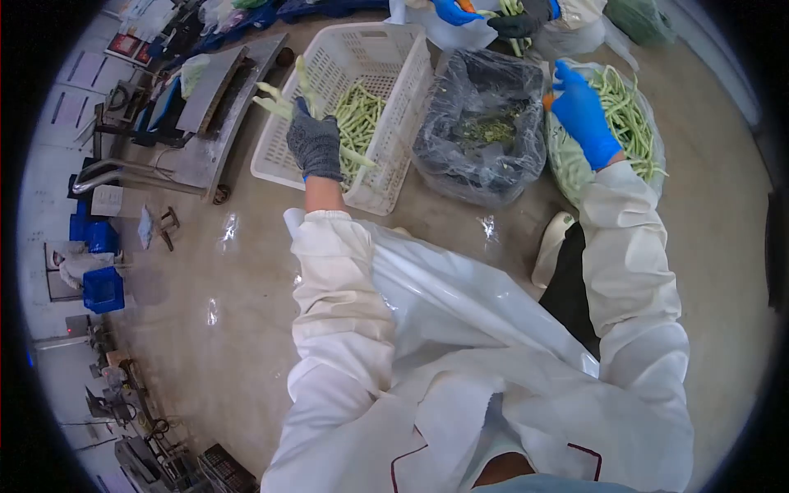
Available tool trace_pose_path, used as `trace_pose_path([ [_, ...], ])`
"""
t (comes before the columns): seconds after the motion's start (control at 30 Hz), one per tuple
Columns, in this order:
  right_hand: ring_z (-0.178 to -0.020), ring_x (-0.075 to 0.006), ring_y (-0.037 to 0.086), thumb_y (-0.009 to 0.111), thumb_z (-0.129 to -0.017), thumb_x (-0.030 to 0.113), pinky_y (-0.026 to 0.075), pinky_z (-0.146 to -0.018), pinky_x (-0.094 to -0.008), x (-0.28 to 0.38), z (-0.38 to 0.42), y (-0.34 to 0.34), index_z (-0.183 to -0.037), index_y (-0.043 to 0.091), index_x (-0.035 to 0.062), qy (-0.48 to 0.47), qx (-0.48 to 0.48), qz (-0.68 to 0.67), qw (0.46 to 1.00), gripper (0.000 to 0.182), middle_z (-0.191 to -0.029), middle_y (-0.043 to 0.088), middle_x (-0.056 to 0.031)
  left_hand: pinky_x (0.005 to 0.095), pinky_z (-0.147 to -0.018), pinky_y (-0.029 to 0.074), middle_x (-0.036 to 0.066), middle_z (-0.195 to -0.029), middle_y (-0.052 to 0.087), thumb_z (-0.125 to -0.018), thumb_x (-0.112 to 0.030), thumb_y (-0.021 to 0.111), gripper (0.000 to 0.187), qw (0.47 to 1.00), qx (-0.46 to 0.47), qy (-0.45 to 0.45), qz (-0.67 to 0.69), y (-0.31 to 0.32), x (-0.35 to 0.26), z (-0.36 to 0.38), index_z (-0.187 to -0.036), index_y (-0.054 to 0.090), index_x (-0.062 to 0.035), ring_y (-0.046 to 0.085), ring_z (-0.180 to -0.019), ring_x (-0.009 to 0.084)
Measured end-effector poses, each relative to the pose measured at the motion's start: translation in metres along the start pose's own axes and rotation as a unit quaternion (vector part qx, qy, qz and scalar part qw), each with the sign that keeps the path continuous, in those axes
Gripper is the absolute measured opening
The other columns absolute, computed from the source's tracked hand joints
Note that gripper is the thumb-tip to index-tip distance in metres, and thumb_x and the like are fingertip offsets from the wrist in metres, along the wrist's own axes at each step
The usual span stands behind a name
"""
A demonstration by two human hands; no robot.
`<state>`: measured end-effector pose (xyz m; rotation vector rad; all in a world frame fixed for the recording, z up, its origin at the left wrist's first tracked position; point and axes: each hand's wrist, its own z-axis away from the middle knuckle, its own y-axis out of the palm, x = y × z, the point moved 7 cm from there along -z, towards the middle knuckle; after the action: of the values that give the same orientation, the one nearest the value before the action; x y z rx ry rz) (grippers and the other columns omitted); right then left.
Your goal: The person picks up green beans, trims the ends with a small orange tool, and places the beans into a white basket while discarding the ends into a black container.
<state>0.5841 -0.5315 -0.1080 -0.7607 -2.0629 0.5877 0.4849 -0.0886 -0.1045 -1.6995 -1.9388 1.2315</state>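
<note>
My left hand (315, 146), in a grey knit glove, is closed around several long green beans (275, 103) whose ends stick out past the fingers. It is above a white plastic crate (271, 156) with a heap of green beans (359, 119) inside. My right hand (585, 119), in a blue glove, is closed, with a small orange piece (548, 101) showing at its left side. That looks like a tool's handle; the rest is hidden. Under this hand is a clear plastic bag (567, 168) full of green beans (629, 115).
A bin lined with clear plastic (481, 177) stands between crate and bag, with green scraps (491, 129) at its bottom. Opposite, a co-worker's gloved hands (526, 18) hold beans. A metal cart (238, 107) stands left; another person (78, 264) is farther off.
</note>
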Motion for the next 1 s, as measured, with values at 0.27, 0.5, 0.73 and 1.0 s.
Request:
trace_pose_path([
  [0.27,-0.093,-0.0402,0.059,0.067,-0.075,0.010,0.049,-0.081,-0.0436,0.038,0.000,0.001,-0.109,0.061,0.0034,-0.083,0.041,0.147,0.985,0.035,-0.103,0.061,-0.0195,0.0300,-0.066,0.052,0.011,-0.099,0.066,-0.082,-0.004,0.061,0.050,0.847,0.260,-0.137,0.444,-0.001,-0.072,0.022,-0.131,0.052,-0.0115,0.062,-0.070,0.0174],
  [0.5,-0.091,-0.0195,0.061,0.061,-0.082,0.010,0.049,-0.080,-0.0323,0.064,0.012,0.019,-0.122,0.059,0.0071,0.085,0.176,-0.318,0.928,0.040,-0.107,0.064,-0.0092,0.0211,-0.062,0.048,0.000,-0.093,0.060,-0.086,-0.004,0.061,0.048,0.632,0.598,-0.022,0.492,-0.015,-0.177,0.109,-0.132,0.053,-0.0146,0.055,-0.071,0.0075],
  [0.73,-0.091,-0.0095,0.057,0.058,-0.089,0.019,0.046,-0.077,-0.0217,0.063,0.016,0.020,-0.113,0.065,0.0047,0.219,0.235,-0.456,0.830,0.029,-0.103,0.063,-0.0027,0.0243,-0.066,0.051,0.008,-0.096,0.064,-0.085,-0.006,0.062,0.044,0.581,0.539,-0.103,0.602,-0.014,-0.176,0.099,-0.128,0.053,-0.0058,0.061,-0.075,0.0126],
  [1.0,-0.082,-0.0106,0.062,0.058,-0.088,0.017,0.050,-0.069,-0.0230,0.047,0.021,0.016,-0.103,0.065,-0.0021,0.263,0.214,-0.402,0.851,0.026,-0.096,0.064,-0.0068,0.0228,-0.063,0.049,0.006,-0.087,0.065,-0.085,-0.010,0.065,0.033,0.803,0.332,-0.097,0.485,-0.006,-0.144,0.072,-0.117,0.062,-0.0053,0.063,-0.074,0.0117],
])
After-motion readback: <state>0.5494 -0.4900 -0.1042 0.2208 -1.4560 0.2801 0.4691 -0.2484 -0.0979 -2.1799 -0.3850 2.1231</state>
